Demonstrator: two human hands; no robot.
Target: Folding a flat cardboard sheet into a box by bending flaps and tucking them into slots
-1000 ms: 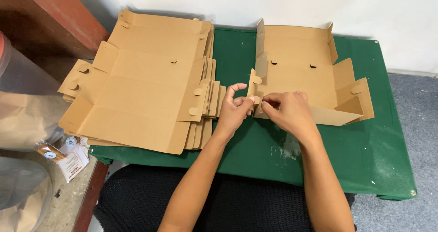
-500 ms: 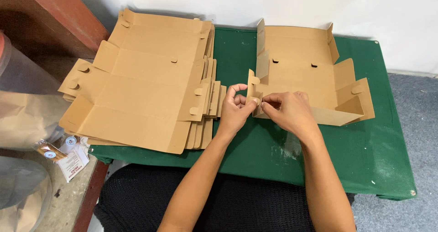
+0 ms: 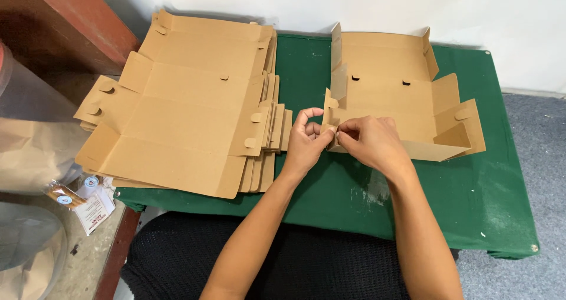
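Starting at the far left, off the tabletop's left edge, we see a clear plastic bag (image 3: 23,123) w/ brown paper inside, and below it a small packet w/ a white label (image 3: 82,202) on the grey floor. Next, a stack of flat cardboard blanks (image 3: 183,105) covers the left half of the green tabletop (image 3: 483,205), reaching from the back edge to the front-left corner & overhanging the left edge a bit. Our left hand (image 3: 306,141) sits just right of that stack, near the tabletop's middle; thumb & forefinger pinch a small tab at the front-left corner of the half-folded cardboard box (image 3: 395,99). Our right hand (image 3: 371,143) meets it from the other side, fingers (image 3: 345,129) closed on the same corner flap, fingertips of both hands nearly touching. The box itself lies on the right half of the tabletop, toward the back edge: back wall & left wall upright, right-side flaps partly raised, front wall low. To the right the green cloth is bare w/ faint whitish scuffs near the front edge.
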